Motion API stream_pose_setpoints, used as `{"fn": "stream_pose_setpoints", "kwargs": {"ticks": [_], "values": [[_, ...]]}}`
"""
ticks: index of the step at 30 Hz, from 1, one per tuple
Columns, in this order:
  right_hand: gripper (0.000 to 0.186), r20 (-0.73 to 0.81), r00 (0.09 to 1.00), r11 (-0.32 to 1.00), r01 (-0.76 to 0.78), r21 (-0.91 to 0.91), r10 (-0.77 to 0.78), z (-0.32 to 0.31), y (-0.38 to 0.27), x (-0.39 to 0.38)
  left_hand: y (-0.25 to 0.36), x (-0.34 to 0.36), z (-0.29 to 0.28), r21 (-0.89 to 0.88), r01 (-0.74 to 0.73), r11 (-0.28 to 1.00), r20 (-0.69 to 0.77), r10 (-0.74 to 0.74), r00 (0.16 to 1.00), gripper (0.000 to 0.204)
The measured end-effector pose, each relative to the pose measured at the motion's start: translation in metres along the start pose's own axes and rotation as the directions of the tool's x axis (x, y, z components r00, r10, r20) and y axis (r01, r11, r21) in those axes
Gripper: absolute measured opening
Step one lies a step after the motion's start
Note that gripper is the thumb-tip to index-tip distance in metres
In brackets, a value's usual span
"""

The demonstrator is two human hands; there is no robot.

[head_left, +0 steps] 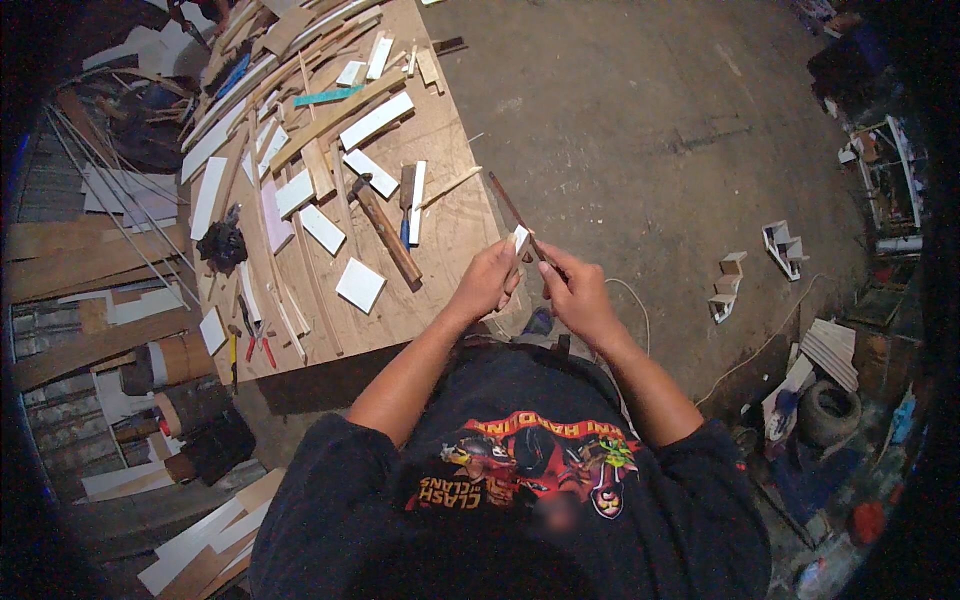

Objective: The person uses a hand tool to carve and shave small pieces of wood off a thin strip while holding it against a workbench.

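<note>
A grey-brown concrete floor [640,130] spreads across the right and upper parts of the view. A plywood-topped bench [445,250] stands on the left, strewn with strips and offcuts, some bare wood and some white-faced. The person, in a dark printed shirt [330,500], is at its near right corner. Beyond the bench's left side lie stacked boards [80,245]; at lower right, a tyre [830,408] sits among clutter on the floor. Two small stepped pieces [782,250] lie nearer the middle of that side, apart from each other.

On the bench, a wooden-handled hammer [390,238] lies slantwise, just beside a blue-handled tool [406,215]. Red-handled pliers [268,350] rest by the near left edge. The right hand [580,295] has its grip closed on the lower end of a long, thin dark tool [508,202], which slants up and away to the left, just past the bench's right edge. The left hand [490,280] has its grip narrowed around a small white-faced piece [521,240], held up at that same corner. The dark tool runs right against this piece in the view, though the fingers partly hide whether they touch
</note>
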State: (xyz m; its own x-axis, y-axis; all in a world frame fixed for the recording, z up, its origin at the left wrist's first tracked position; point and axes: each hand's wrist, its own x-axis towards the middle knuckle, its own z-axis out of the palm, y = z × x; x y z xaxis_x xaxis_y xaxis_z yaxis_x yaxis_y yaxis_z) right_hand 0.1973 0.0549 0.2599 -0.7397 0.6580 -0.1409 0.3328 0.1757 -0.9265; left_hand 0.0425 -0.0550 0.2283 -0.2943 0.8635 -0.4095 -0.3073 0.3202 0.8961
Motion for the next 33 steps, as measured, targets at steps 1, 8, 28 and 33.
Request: {"fn": "stream_pose_setpoints", "kwargs": {"ticks": [1,8,28,33], "values": [[0.038,0.065,0.996,0.997,-0.065,0.047,0.062,-0.004,-0.007,0.002,0.001,0.0,0.0,0.024,0.039,0.999,-0.026,-0.038,0.999,0.045],[0.044,0.075,0.996,0.996,-0.049,-0.072,0.054,-0.006,-0.007,0.009,-0.007,0.002,0.008,-0.049,0.085,0.995,-0.086,-0.089,0.992,0.046],[0.047,-0.013,0.937,0.862,-0.327,-0.387,0.349,0.102,0.086,0.058,-0.132,0.075,-0.045,0.722,0.108,0.684,-0.376,0.257,0.89,0.031],[0.045,-0.008,0.885,0.776,-0.412,-0.478,0.465,0.126,0.098,0.09,-0.137,0.097,-0.065,0.879,0.176,0.443,-0.337,0.315,0.887,0.028]]}}
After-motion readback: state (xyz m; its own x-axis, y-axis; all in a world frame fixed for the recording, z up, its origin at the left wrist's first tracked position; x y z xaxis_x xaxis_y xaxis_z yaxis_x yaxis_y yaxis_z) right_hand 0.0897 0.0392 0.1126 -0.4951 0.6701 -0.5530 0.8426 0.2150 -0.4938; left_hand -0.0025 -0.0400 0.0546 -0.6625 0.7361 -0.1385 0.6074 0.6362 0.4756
